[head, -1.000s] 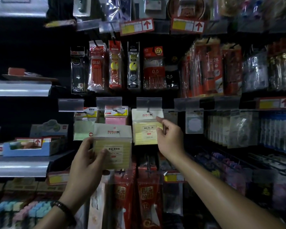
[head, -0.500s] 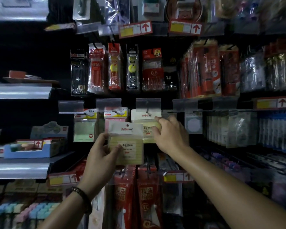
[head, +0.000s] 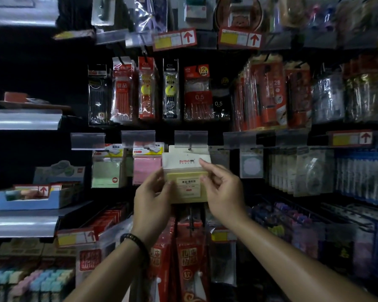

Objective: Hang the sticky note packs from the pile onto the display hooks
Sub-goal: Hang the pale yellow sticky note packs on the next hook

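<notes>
Hands meet at the middle of the display rack, both on one yellow sticky note pack (head: 187,189). The left hand (head: 153,201) comes up from below with its grip pinching the pack's left edge: thumb on the front face, the other fingers out of sight behind it. The right hand (head: 224,192) takes the opposite edge, its grip also a pinch, with the thumb pressed on the front near the label and the forefinger lifted against the right side of the white header card (head: 184,161). The pack is upright, face toward the person, and its header reaches up to the hook (head: 190,148) that juts out just under a clear label holder (head: 190,138). Whether the header's hole is on the hook I cannot tell from here. A dark beaded bracelet (head: 135,241) sits on the left wrist.

Just beside the held pack, to its left, a pink sticky note pack (head: 145,171) hangs on the next hook, and a green sticky note pack (head: 106,172) hangs further left again — each under its own clear holder. The row above carries pen packs (head: 146,90) in red and black wrappers, and red price tags (head: 175,39) with arrows are clipped along the rack's upper edge. Below the hands hang red packets (head: 190,258) with large characters. At the rack's left edge a blue cardboard tray (head: 28,201) stands on a metal shelf (head: 20,225).
</notes>
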A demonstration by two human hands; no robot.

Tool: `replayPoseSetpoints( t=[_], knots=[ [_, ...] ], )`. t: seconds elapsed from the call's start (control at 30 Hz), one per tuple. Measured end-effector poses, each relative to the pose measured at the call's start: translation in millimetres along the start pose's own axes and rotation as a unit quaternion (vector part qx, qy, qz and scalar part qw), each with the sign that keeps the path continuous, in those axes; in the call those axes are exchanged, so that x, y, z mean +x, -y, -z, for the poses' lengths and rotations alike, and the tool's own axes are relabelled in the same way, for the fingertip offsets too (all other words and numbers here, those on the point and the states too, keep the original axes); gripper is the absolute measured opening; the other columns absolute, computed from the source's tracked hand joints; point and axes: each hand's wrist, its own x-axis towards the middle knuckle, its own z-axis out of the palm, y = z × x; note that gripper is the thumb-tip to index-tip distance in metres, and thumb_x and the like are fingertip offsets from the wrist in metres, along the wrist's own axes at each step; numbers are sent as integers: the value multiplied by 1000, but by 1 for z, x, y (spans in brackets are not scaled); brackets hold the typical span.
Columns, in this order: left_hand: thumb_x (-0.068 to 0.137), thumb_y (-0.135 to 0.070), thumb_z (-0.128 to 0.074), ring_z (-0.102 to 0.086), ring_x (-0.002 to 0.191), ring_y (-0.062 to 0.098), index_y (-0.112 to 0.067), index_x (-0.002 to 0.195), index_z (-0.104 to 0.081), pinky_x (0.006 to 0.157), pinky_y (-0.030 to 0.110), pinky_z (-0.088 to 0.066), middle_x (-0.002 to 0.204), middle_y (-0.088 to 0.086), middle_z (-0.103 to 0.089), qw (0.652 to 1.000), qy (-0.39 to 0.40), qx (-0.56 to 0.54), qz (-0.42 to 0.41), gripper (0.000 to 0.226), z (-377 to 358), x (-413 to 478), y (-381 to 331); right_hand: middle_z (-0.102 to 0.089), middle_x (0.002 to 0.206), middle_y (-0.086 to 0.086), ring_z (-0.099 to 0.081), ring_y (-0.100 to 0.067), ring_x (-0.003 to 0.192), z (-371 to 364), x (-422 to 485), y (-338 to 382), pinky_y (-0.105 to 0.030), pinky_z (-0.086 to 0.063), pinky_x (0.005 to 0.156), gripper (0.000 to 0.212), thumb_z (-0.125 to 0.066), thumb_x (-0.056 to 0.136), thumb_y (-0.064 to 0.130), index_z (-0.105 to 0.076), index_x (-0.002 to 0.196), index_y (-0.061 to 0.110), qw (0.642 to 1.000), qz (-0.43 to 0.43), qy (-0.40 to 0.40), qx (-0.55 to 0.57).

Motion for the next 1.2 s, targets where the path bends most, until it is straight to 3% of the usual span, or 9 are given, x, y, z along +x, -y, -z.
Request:
replayPoseSetpoints(
  t=[0.2, 0.3, 0.37, 0.47, 0.57, 0.73, 0.87, 1.07, 1.2],
  knots=[
    [106, -26, -67, -77, 103, 8, -29, 141, -67, 89, 39, -66, 112, -7, -80, 999, -33, 30, -28, 36, -12, 28, -5, -69, 120, 12, -69, -7, 112, -9, 20, 0, -37, -62, 95, 40, -67, 103, 5, -70, 140, 21, 997, 38, -48, -40],
    [106, -31, -65, -78, 99, 12, -40, 111, -72, 88, 43, -66, 100, -10, -79, 998, -32, 50, -36, 12, -13, 42, -10, -68, 117, 14, -68, -5, 109, -12, 29, 2, -32, -61, 96, 38, -68, 102, 7, -71, 138, 18, 996, 34, -57, -64],
    [106, -32, -65, -76, 92, 12, -39, 90, -69, 90, 45, -64, 93, -11, -78, 996, -39, 66, -39, 18, -13, 51, -11, -67, 112, 14, -68, -5, 101, -12, 33, 4, -27, -60, 90, 38, -68, 102, 8, -71, 138, 20, 995, 26, -51, -82],
    [104, -38, -67, -73, 90, 8, -33, 94, -71, 89, 44, -63, 98, -4, -79, 993, -54, 102, -28, 12, -10, 62, -9, -66, 110, 11, -65, -3, 98, -12, 36, 4, -17, -55, 84, 39, -68, 102, 9, -70, 138, 22, 993, 24, -42, -112],
    [101, -43, -69, -76, 89, 17, -34, 88, -72, 84, 46, -64, 92, -9, -78, 988, -51, 149, -9, 16, -7, 65, -4, -69, 117, 7, -66, -8, 100, -12, 38, -1, -24, -58, 86, 38, -66, 103, 8, -70, 138, 20, 990, 4, -27, -137],
    [98, -41, -72, -74, 87, 16, -29, 101, -70, 84, 39, -62, 88, -10, -75, 970, -60, 232, -28, 13, -6, 64, -3, -68, 103, 4, -58, -7, 84, -13, 43, -8, -7, -40, 70, 40, -61, 104, 8, -68, 142, 19, 985, -32, -4, -172],
    [96, -32, -70, -68, 89, 14, -28, 123, -61, 78, 36, -56, 93, -12, -70, 946, -38, 310, -84, 29, -7, 54, 1, -61, 130, -3, -61, -20, 117, -13, 56, -5, -21, -48, 97, 42, -55, 108, 16, -62, 148, 25, 963, -55, 40, -259],
    [97, -41, -65, -63, 97, 19, -34, 148, -58, 77, 29, -50, 124, 1, -62, 885, 65, 449, -100, 52, -5, 38, 2, -58, 131, -6, -67, -25, 101, -12, 61, 7, -36, -63, 86, 56, -64, 100, 28, -53, 152, 45, 923, -98, 88, -362],
    [98, -46, -63, -66, 101, 21, -30, 148, -59, 84, 37, -60, 123, 0, -61, 880, 75, 457, -106, 53, 4, 24, -7, -57, 133, -3, -66, -26, 103, -3, 50, 14, -33, -56, 77, 69, -67, 95, 38, -41, 159, 49, 902, -104, 122, -402]
  ],
)
